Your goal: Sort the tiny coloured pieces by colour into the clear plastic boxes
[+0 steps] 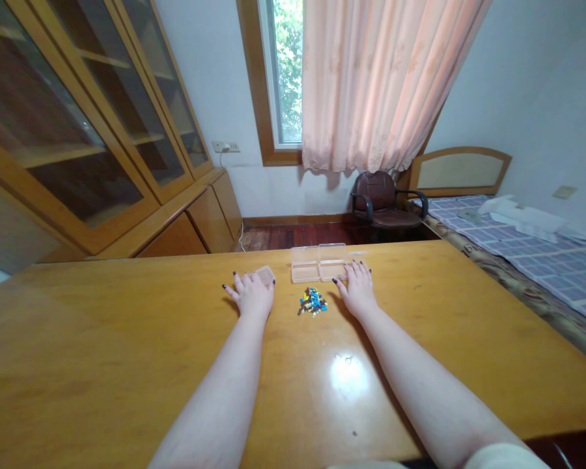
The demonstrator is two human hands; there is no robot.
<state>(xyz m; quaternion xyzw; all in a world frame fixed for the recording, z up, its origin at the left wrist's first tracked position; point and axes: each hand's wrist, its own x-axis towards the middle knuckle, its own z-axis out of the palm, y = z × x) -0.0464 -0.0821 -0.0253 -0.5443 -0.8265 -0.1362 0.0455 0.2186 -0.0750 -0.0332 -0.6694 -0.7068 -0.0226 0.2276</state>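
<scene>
My left hand [252, 298] rests on the table with its fingers spread, touching or lying right against a small clear plastic box [264, 272]. My right hand [359, 292] lies with fingers stretched out and thumb apart, its fingertips at the right edge of an open clear box [333, 271]. A second open clear box [305, 272] stands beside that one, both with lids raised toward the far side. Between my hands sits a loose pile of tiny building bricks [313, 301] in blue, brown, yellow and cream.
All of this is on a wide wooden table [127, 352] with a bright light reflection near the middle. Beyond its far edge stands a brown office chair [383, 202]. A glass-door cabinet [102, 111] lines the left, and a bed [532, 228] is at the right.
</scene>
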